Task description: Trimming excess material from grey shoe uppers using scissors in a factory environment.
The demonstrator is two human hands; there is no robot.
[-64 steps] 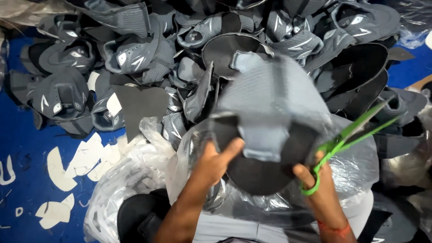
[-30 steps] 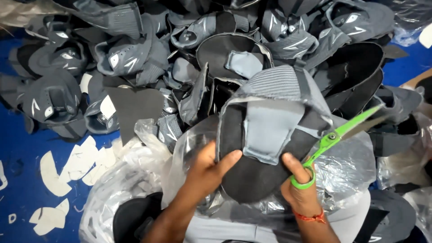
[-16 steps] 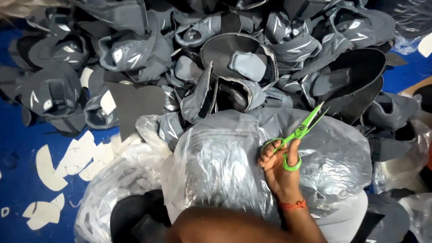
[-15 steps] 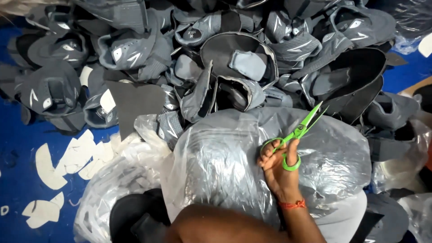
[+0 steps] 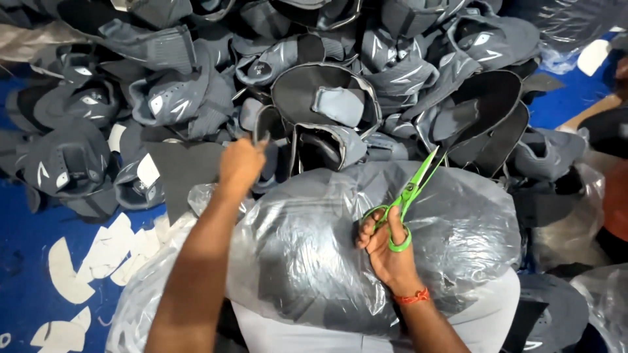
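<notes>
Left hand (image 5: 241, 163): clenched on a floppy grey-black fabric shoe upper (image 5: 265, 140) in the pile.
Right hand (image 5: 386, 242): grasping bright green plastic-handled scissors (image 5: 409, 196), over a crinkled clear plastic bag (image 5: 307, 242).

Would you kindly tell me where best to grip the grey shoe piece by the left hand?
Probably its raised near edge, from the near side: the grey shoe piece stands up among the pile, and the left hand already meets that edge with its fingers.
</notes>
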